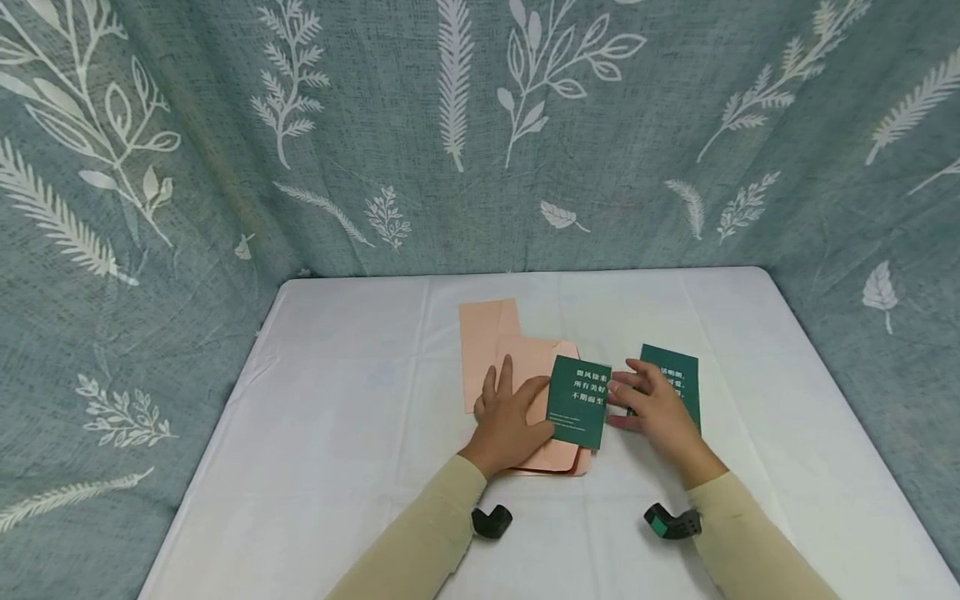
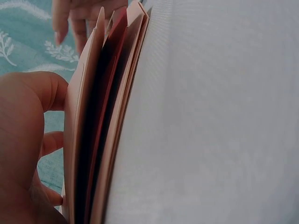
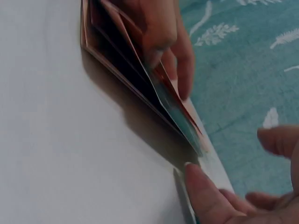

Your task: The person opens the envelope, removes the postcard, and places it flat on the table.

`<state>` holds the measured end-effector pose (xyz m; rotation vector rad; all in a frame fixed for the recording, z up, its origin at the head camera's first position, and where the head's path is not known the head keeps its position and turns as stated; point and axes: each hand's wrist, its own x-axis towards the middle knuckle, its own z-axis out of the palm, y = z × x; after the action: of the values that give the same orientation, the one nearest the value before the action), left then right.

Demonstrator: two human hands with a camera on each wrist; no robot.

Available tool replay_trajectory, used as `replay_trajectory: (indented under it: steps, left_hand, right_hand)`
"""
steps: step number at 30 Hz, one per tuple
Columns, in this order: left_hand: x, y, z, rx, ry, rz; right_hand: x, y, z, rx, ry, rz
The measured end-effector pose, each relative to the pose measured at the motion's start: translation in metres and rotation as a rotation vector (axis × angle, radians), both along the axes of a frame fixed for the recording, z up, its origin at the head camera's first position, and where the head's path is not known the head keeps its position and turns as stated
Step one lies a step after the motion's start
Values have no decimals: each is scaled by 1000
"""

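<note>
A dark green card (image 1: 579,404) with white lettering lies on several stacked pink envelopes (image 1: 553,457). My left hand (image 1: 510,423) rests on the envelopes with its fingers spread; its thumb and index fingertip touch the card's left edge. In the left wrist view, the left hand (image 2: 23,135) lies against the envelopes (image 2: 77,135), whose edges gape, with a dark red layer (image 2: 112,58) between them. My right hand (image 1: 656,412) hovers by the card's right edge, fingers relaxed; contact is unclear. A second green card (image 1: 682,375) is partly hidden behind it.
A further pink envelope (image 1: 478,321) sticks out at the far left of the stack. Everything is on a table with a white cloth (image 1: 337,400). A green leaf-patterned curtain (image 1: 487,208) hangs behind and along both sides.
</note>
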<state>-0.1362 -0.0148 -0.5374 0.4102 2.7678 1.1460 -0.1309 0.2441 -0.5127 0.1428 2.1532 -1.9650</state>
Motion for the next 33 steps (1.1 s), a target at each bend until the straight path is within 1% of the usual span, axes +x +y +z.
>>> replay_trajectory:
  steps: [3, 7, 11, 14, 21, 33]
  left_hand:
    - [-1, 0, 0, 6, 2, 0]
    - [-1, 0, -1, 9, 11, -5]
    - [-1, -1, -1, 8, 11, -12]
    - [-1, -1, -1, 17, 5, -16]
    - [-1, -1, 0, 26, -4, -14]
    - [2, -2, 0, 20, -7, -15]
  right_hand:
    - [1, -6, -3, -55, -60, -38]
    - [1, -13, -8, -92, -100, -26]
    - [2, -18, -11, -97, -118, -10]
    - [3, -20, -11, -89, -105, -8]
    - [2, -18, -13, -109, -79, -3]
    - [4, -16, -13, -25, -73, -62]
